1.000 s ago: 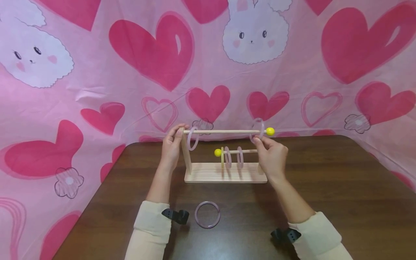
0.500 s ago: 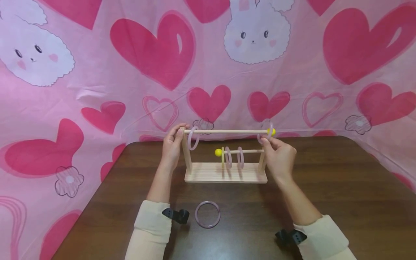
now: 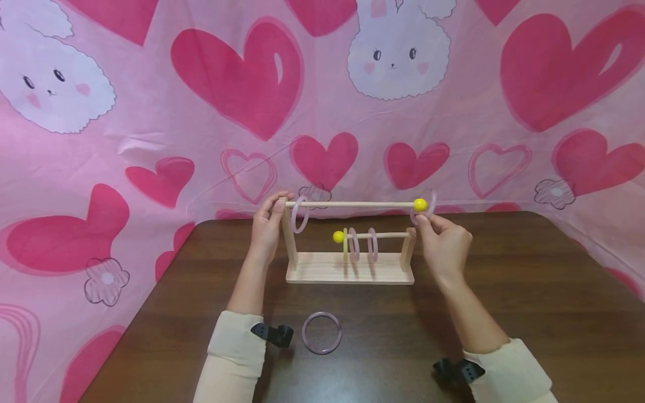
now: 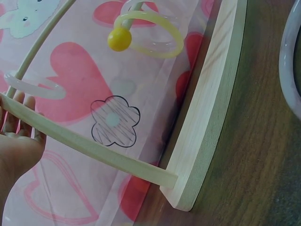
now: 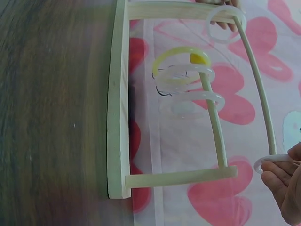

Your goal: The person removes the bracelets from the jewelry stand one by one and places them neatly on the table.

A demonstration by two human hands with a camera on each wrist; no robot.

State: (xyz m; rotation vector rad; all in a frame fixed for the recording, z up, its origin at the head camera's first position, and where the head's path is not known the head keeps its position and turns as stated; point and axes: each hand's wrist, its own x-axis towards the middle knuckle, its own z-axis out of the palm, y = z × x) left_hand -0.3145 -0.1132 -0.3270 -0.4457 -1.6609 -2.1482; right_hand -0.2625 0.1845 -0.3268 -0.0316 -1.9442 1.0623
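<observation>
Sleeves [image 3: 234,342] come first, cream cuffs with black wrist straps [image 3: 272,334]. Just past them a loose purple ring [image 3: 304,333] lies flat on the dark wood table [image 3: 383,336]. It looks like light, hard, glossy plastic, so probably stiff and a bit slippery. I'd get a fingertip under the rim to pick it up.

Further back is the wooden stand: plain base [image 3: 312,274], then a lower rod [image 3: 390,235] with a yellow ring [image 3: 345,249] and two pale ones hanging around it.

Right hand [image 3: 445,252] has the held ring [image 3: 433,200] pinched at its lower rim, up by the yellow ball [image 3: 420,205] on the upper rod's free end. Can't tell if it's clear of the ball or partly around it. Good spot to hold imo: light pinch, ring square to the rod so it doesn't snag.

Left hand [image 3: 267,229] grips the top of the left upright [image 3: 289,240], right beside another pale ring [image 4: 35,89] on the upper rod [image 3: 358,204]. Smart, since the stand looks light enough to tip and that thin rod might flex. Behind it all, pink heart-print backdrop [image 3: 237,78].
</observation>
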